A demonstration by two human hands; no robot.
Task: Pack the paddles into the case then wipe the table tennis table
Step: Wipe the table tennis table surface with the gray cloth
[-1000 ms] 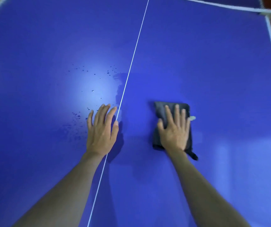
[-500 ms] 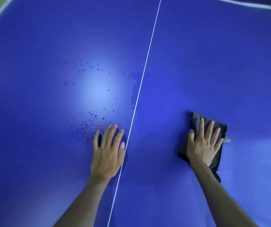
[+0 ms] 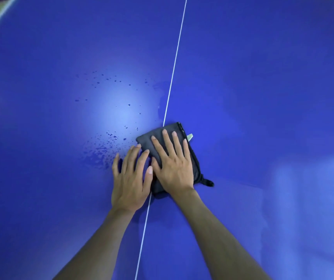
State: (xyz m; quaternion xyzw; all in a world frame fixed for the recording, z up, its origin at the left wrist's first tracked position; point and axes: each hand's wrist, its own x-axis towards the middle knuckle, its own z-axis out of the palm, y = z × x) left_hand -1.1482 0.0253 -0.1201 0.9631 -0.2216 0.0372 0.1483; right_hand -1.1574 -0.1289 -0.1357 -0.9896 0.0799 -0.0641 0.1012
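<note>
Both forearms are entering from the near edge. Left hand is lying flat on the blue tabletop, fingers straight and spread, just left of the white centre line. Right hand is pressing flat, fingers extended, on a folded dark grey cloth lying across that line, touching the left fingertips. Water droplets are sitting just beyond the left hand, scattering farther out around a bright glare patch.
</note>
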